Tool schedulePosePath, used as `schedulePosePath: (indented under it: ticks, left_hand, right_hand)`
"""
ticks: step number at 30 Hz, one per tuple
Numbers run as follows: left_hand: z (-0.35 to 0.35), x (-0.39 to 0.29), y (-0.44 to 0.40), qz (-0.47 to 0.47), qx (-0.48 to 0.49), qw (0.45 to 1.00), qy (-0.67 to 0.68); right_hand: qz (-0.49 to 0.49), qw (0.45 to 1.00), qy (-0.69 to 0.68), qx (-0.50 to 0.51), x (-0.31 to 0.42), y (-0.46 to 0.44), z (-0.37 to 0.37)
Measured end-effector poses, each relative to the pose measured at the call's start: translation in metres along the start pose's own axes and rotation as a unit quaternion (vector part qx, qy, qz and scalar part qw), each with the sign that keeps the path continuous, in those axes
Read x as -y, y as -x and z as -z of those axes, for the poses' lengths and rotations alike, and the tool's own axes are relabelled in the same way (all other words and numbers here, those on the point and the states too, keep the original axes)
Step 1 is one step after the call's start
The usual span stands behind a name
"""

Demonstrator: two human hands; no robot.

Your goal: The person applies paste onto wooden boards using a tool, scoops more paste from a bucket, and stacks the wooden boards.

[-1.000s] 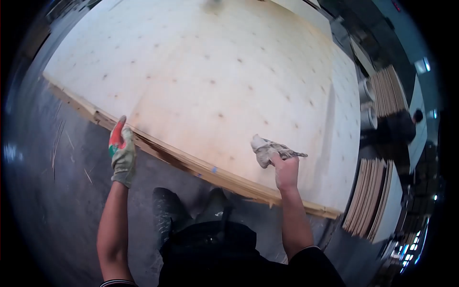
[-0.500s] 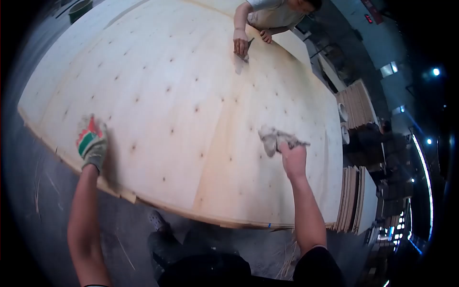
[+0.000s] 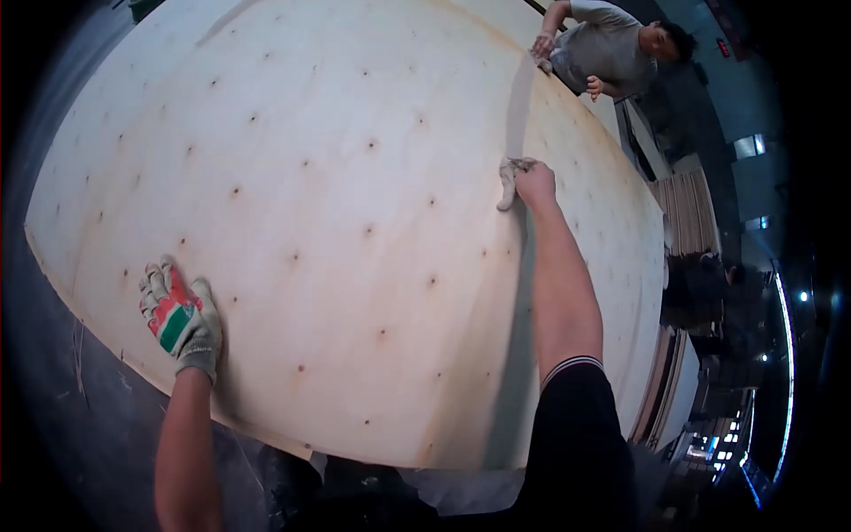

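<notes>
My left hand (image 3: 183,315) wears a pale knit glove with red and green on its back. It lies flat on the big pale wooden sheet (image 3: 292,230) near its left edge, fingers out. Bare, my right hand (image 3: 537,183) is closed on a putty knife, mostly hidden behind fingers and filler. A lump of greyish putty (image 3: 507,184) hangs at the knife's left side, against the sheet. Below it, a grey-green band of putty (image 3: 510,390) runs down to the near edge. Another grey streak (image 3: 519,111) continues above my hand toward the far edge.
A co-worker (image 3: 603,49) stands at the far right edge, one hand holding a putty-covered tool (image 3: 541,62) on the sheet. Stacked boards (image 3: 687,213) stand at the right, with more panels (image 3: 669,386) nearer. Dark knots dot the sheet.
My right hand has moved up and away across the sheet, and a grey band now lies below it. The co-worker's hand has reached the far edge, leaving a longer streak. My left glove stays flat.
</notes>
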State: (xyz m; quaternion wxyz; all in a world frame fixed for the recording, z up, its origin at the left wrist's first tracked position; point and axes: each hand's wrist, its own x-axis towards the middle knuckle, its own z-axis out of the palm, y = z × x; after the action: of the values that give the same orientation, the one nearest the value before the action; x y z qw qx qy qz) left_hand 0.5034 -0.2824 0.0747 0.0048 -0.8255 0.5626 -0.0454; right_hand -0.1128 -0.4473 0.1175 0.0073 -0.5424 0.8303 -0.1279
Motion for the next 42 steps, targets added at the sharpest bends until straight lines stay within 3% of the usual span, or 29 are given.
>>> schedulePosePath:
  ticks: [1,4,6,7,9,11,13,16,17,19,21,23,27,29,33,35,37,38,39,40,42]
  left_hand:
    - [0.0,0.0,0.0,0.0,0.0,1.0,-0.002]
    - [0.007,-0.002,0.002,-0.005,0.002,1.0,0.001]
    - [0.007,0.002,0.002,-0.017,0.006,1.0,0.003]
    - [0.005,0.003,0.003,-0.014,-0.004,1.0,0.004]
    - [0.006,0.008,0.008,-0.031,-0.017,0.999,0.021]
    - [0.003,0.016,0.006,-0.076,-0.026,0.996,0.03]
    - [-0.007,0.031,0.008,-0.128,-0.066,0.988,0.054]
    - [0.003,0.038,0.007,-0.151,-0.033,0.986,0.059]
    - [0.005,0.042,0.005,-0.157,-0.021,0.984,0.078]
    - [0.016,0.064,-0.007,-0.227,0.015,0.969,0.097]
    - [0.022,0.089,-0.035,-0.255,0.058,0.958,0.121]
    - [0.0,0.128,-0.072,-0.318,-0.082,0.928,0.176]
    - [-0.04,0.24,-0.17,-0.22,-0.052,0.965,0.133]
    - [-0.053,0.297,-0.2,-0.239,-0.112,0.95,0.168]
    - [-0.056,0.365,-0.25,-0.228,-0.096,0.956,0.159]
    - [-0.052,0.375,-0.264,-0.223,-0.031,0.954,0.198]
    - [-0.047,0.373,-0.256,-0.231,-0.036,0.952,0.197]
    - [-0.053,0.377,-0.268,-0.241,-0.042,0.951,0.187]
    - [-0.054,0.38,-0.269,-0.262,-0.064,0.943,0.197]
    - [-0.053,0.38,-0.27,-0.272,-0.059,0.938,0.206]
    - [-0.048,0.382,-0.267,-0.273,-0.054,0.943,0.185]
  right_hand:
    - [-0.002,0.993,-0.114,0.008,-0.006,0.023,0.007]
    - [0.012,0.978,-0.157,0.138,-0.016,0.108,0.032]
    - [0.099,0.972,-0.17,0.129,-0.009,0.19,0.038]
    - [0.079,0.97,-0.187,0.137,-0.012,0.233,0.031]
    - [0.168,0.97,-0.141,0.108,0.008,0.333,0.046]
    - [0.198,0.965,-0.158,0.07,0.025,0.441,0.059]
    - [0.141,0.982,-0.121,0.027,0.039,0.547,0.047]
    - [0.034,0.996,-0.061,-0.05,0.139,0.618,0.043]
    - [0.034,0.996,-0.064,-0.055,0.155,0.62,0.042]
    - [-0.182,0.959,-0.213,0.05,0.191,0.599,0.036]
    - [-0.187,0.971,-0.121,0.093,0.211,0.579,0.065]
    - [-0.171,0.962,-0.199,0.07,0.201,0.566,0.081]
    - [-0.23,0.873,-0.429,-0.032,0.208,0.534,0.087]
    - [-0.212,0.855,-0.473,-0.002,0.258,0.503,0.098]
    - [-0.184,0.823,-0.535,0.054,0.319,0.467,0.061]
    - [-0.223,0.818,-0.517,0.12,0.339,0.465,0.021]
    - [-0.256,0.934,-0.203,0.145,0.366,0.461,-0.016]
    - [-0.263,0.934,-0.194,0.142,0.386,0.452,-0.032]
    - [-0.09,0.981,-0.155,0.074,0.395,0.45,-0.037]
    - [0.083,0.991,-0.108,0.001,0.399,0.454,-0.038]
    - [0.083,0.992,-0.093,0.022,0.387,0.519,-0.033]
